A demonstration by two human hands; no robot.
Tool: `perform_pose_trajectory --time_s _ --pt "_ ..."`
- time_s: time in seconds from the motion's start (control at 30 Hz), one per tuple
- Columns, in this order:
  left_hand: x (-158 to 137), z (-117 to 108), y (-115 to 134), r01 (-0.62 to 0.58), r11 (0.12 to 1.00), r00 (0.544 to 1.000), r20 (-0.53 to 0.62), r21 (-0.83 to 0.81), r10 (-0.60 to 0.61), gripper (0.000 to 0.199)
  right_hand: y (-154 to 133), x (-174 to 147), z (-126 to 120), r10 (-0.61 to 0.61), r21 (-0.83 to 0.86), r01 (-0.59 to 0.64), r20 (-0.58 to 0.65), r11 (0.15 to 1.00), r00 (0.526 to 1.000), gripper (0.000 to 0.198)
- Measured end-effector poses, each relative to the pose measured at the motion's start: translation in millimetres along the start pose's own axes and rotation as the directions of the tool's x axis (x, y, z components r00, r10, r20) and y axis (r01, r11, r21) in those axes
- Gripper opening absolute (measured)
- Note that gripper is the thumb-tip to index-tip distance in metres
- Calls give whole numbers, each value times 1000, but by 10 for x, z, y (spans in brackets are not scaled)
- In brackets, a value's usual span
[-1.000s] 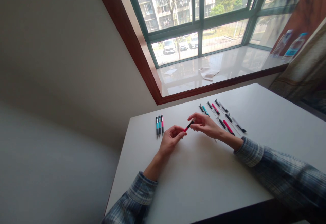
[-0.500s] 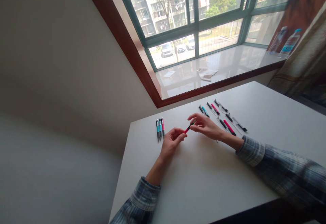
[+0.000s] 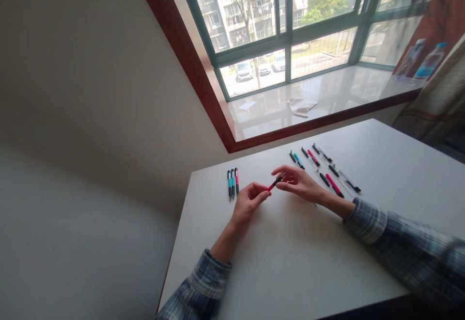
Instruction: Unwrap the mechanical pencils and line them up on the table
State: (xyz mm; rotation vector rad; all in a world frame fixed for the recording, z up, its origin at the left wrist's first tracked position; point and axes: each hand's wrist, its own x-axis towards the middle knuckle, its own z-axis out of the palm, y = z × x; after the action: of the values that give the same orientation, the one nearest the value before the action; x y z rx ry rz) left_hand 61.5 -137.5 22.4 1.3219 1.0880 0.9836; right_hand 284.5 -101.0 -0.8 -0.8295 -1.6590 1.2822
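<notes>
My left hand (image 3: 250, 201) pinches a pink-and-black pen part (image 3: 276, 182) between thumb and fingertips, above the white table. It slants up to the right, its black end towards my right hand (image 3: 300, 184). The fingers of that hand are parted and curved around the black end; no firm grip shows. Left of my left hand, three whole pens lie side by side: two teal-and-black pens (image 3: 231, 184) and a pink-and-black pen (image 3: 237, 180). Beyond my right hand lie pen parts in groups, among them a teal barrel (image 3: 299, 161), a pink barrel (image 3: 334, 185) and thin refills.
The white table (image 3: 290, 262) stands against the wall below a red-brown window frame (image 3: 232, 146). A crumpled cloth (image 3: 302, 107) and two plastic bottles, one a blue-capped bottle (image 3: 430, 63), are on the sill. A curtain (image 3: 432, 97) hangs at the right.
The view has shifted slightly, so the scene sits farther right. My left hand keeps hold of the pen part; more of its black end shows between my right fingers.
</notes>
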Motion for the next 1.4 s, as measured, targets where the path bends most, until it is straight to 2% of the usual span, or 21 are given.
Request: perform_pose_trajectory --time_s 0.07,0.2,0.37,0.5,0.67,0.83,0.93,1.07,1.4 --pt "-7 3 15 8 1000 1000 1 -12 -8 24 -8 -7 9 11 -1 -11 11 1000 1000 33" --pt "-22 8 39 30 999 1000 11 -36 -30 27 -33 -15 22 57 -18 -58 -46 998 997 31" --pt "-21 -27 22 33 997 999 1 -70 -33 28 -111 -9 49 47 87 -47 5 995 999 40" --pt "-29 -44 24 36 996 999 5 -85 -36 29 -129 2 95 67 131 -63 -20 989 998 32" --pt "-58 -49 78 24 998 1000 13 -51 -23 31 -131 17 133 108 148 -100 -44 984 993 30" --pt "-75 -106 115 51 995 997 66 -91 -46 31 -174 8 144 53 196 -50 -12 979 999 33" --pt "-89 -117 145 60 998 989 136 -30 -55 34 -183 2 150 49 233 -48 1 971 999 27" --pt "-101 -97 189 16 994 985 169 109 -35 32 -173 4 158 72 247 -71 2 966 997 26" --pt "-88 -46 138 -45 980 997 70 194 32 26 -158 6 206 63 159 -55 -45 986 997 30"
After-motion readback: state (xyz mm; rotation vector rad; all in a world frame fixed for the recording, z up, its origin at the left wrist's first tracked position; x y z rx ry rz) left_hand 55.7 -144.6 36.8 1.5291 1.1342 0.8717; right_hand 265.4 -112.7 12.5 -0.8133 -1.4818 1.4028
